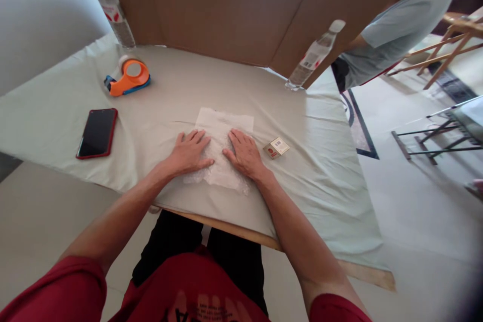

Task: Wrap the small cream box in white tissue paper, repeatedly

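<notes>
On the front middle of a table covered in wrinkled pale grey-green cloth (pixel 181 95), a translucent white rectangular sheet, apparently bubble wrap (pixel 223 173), lies spread under the person's left hand (pixel 190 152) and right hand (pixel 246 155), both palm down with fingers extended, grasping nothing. Smoothing it well would likely mean light, even outward pressure towards the crumpled near edge, keeping the right hand off the small gold-and-white cardboard box (pixel 276 148) just beside it; the orange-and-blue plastic tape dispenser (pixel 130 79) sits well apart, beyond the left hand.
</notes>
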Action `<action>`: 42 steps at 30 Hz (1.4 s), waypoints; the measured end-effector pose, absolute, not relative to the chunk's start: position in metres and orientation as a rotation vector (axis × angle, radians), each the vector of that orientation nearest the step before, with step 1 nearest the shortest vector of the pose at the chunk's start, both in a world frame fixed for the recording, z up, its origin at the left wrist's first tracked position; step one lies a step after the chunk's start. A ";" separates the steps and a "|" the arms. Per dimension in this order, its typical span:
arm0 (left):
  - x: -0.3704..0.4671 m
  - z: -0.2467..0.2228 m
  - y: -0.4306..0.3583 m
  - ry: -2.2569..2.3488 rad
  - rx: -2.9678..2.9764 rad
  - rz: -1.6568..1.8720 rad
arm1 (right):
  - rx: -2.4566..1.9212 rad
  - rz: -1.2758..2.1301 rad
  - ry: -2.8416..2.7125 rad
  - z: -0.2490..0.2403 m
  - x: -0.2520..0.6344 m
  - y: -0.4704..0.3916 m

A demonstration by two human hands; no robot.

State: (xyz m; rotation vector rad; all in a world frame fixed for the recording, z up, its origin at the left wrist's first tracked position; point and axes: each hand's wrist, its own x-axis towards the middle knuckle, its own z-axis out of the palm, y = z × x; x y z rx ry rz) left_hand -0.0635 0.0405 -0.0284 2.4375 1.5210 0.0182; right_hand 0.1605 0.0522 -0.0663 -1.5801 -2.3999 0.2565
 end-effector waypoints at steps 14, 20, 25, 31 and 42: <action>-0.055 -0.040 0.030 1.393 2.520 0.149 | -1.539 0.258 -2.337 -0.066 0.158 0.052; -0.059 -0.051 0.030 1.381 2.509 0.147 | -1.506 0.069 -2.162 -0.036 0.198 0.046; -0.060 -0.048 0.032 1.374 2.468 0.158 | -1.962 0.027 -2.035 -0.030 0.256 0.034; -0.059 -0.050 0.031 1.370 2.448 0.202 | -1.791 0.195 -1.860 -0.026 0.253 0.015; -0.059 -0.056 0.031 1.360 2.384 0.349 | -1.257 0.554 -2.275 -0.048 0.159 0.045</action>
